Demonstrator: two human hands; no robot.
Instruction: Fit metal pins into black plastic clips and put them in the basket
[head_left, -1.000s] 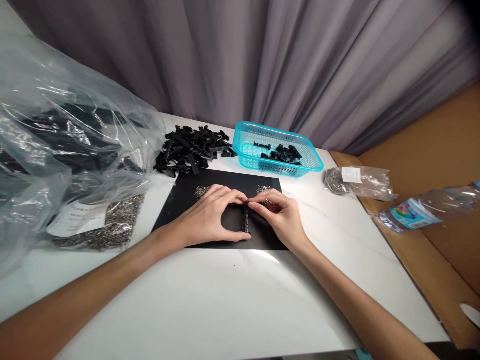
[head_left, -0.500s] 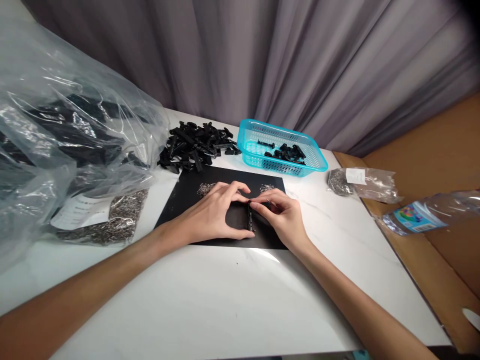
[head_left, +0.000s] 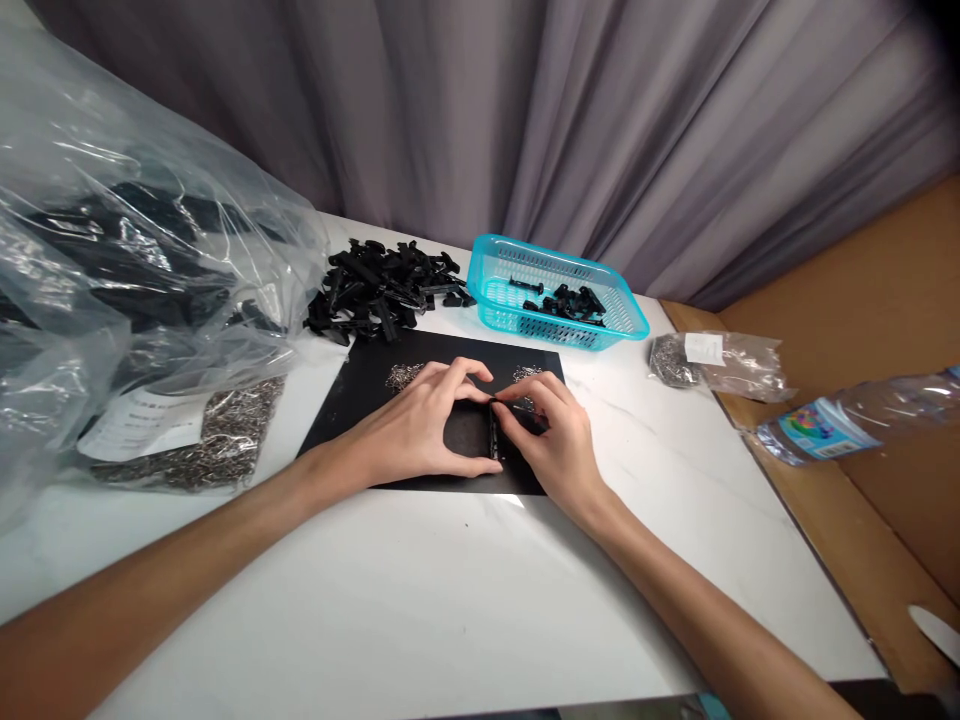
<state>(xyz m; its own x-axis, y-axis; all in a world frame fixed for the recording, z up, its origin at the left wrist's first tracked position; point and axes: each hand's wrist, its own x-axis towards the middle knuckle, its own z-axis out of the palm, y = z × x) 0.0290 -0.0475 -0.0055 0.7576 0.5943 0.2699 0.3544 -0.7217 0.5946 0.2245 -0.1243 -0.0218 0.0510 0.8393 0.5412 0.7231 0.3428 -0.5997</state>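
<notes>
A narrow black plastic part (head_left: 493, 437) stands lengthwise over the black mat (head_left: 352, 400). Thumb and forefinger of my left hand (head_left: 416, 425) grip it by its near and far ends. My right hand (head_left: 556, 430) is closed in a pinch at the part's far end; whatever its fingertips hold is hidden or too small to name. Small metal pieces lie on the mat in two piles, the left pile (head_left: 403, 376) behind my left hand and the right pile (head_left: 526, 374) partly behind my right fingers.
Behind the mat are a heap of black plastic parts (head_left: 382, 290) and a blue basket (head_left: 487, 312) holding more. Left are a large clear bag (head_left: 225, 200) and a bag of metal pieces (head_left: 232, 435). Right are a smaller bag (head_left: 675, 360) and a plastic bottle (head_left: 829, 425).
The whole view has shifted slightly. My right fingers have curled in closer along the black part, while my left hand keeps its grip on it.
</notes>
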